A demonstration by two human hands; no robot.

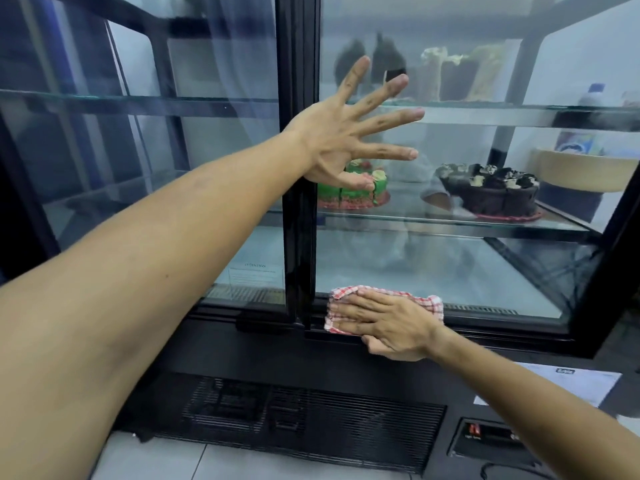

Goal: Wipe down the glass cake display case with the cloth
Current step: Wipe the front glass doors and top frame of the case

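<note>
Closest up is the left forearm, cutting across from the lower left of the frame to the left hand [341,140], which sits flat with all fingers spread wide against the glass display case [450,268] near the middle of the frame, holding nothing. Down at lower centre the right hand [388,323] is pressing straight fingers flat onto a red-and-white checked cloth [349,294], right on the bottom edge of the right-hand glass door. Behind the glass, mid-frame, a green cake [363,190] and a chocolate cake [491,190] share one shelf.
</note>
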